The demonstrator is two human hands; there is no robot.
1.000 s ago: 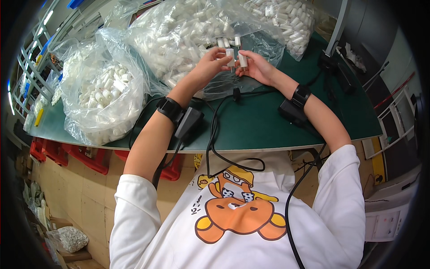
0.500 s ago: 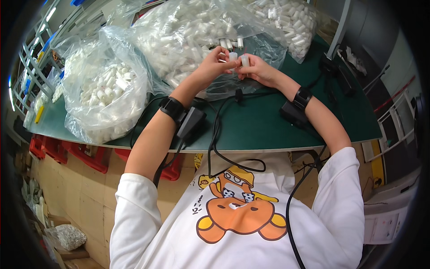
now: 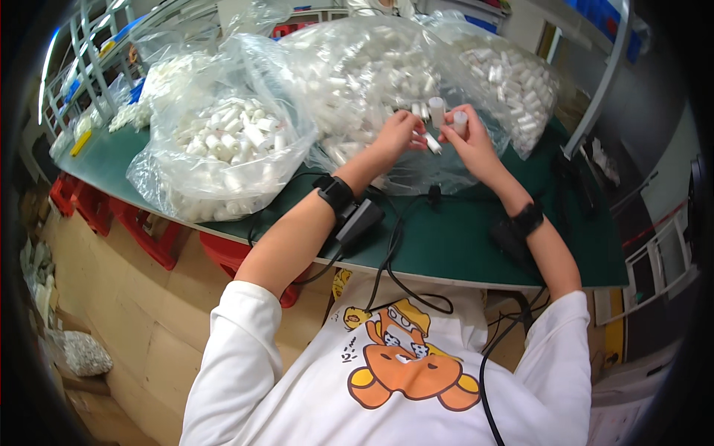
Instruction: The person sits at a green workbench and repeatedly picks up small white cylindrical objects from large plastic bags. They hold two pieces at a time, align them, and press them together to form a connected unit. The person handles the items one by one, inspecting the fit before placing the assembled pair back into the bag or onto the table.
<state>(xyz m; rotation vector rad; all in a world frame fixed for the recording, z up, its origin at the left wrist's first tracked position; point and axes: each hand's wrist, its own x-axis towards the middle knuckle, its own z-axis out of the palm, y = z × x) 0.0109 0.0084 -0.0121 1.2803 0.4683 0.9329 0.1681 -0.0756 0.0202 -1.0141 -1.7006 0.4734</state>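
Note:
Near the front of the big bag, my left hand (image 3: 399,140) has its fingers curled, and a small white cylinder (image 3: 433,143) sits at its fingertips. My right hand (image 3: 473,151) pinches a translucent white plastic cylinder (image 3: 436,111) standing upright at the thumb side. A second translucent cylinder (image 3: 460,123) is upright between its fingers. Behind both hands, a large clear plastic bag (image 3: 349,70) is full of white cylinders like the one at my left fingertips. A few of these lie loose by the bag's opening, just beyond my left fingers.
An open clear bag of white pieces (image 3: 238,141) stands to the left on the green table (image 3: 439,249). Another filled bag (image 3: 513,85) is at the back right. Black cables (image 3: 394,238) run over the table's front edge. Red stools (image 3: 149,230) stand below.
The view has shifted, so the table appears lower and further right. My left hand has parted from the right and now has a white cylinder at its fingertips; both translucent cylinders are in my right hand.

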